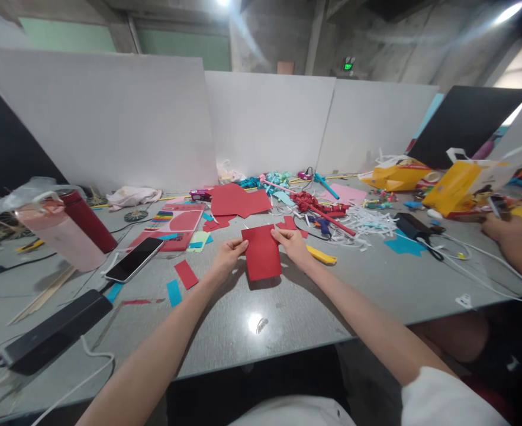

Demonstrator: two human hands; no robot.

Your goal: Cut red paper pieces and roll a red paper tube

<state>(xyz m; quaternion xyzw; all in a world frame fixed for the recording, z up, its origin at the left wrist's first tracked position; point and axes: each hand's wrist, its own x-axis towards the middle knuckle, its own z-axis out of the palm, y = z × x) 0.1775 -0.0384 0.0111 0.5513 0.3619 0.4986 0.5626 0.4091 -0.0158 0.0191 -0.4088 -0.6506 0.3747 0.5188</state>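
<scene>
With its upper corners pinched between our two hands, a red paper piece (262, 253) is in view.
We see the left hand (231, 255) and right hand (291, 244) closed, thumb to fingers, on opposite edges, the paper between them above the table (243, 337); a yellow piece (322, 255) lies near the right hand, a phone (135, 260) left of the left.

Plain red card (263, 253), pale pink bottle (59, 228), bright yellow bags, speckled grey table (305, 322).

Red sheet (262, 253) — matt, smooth paper
</scene>
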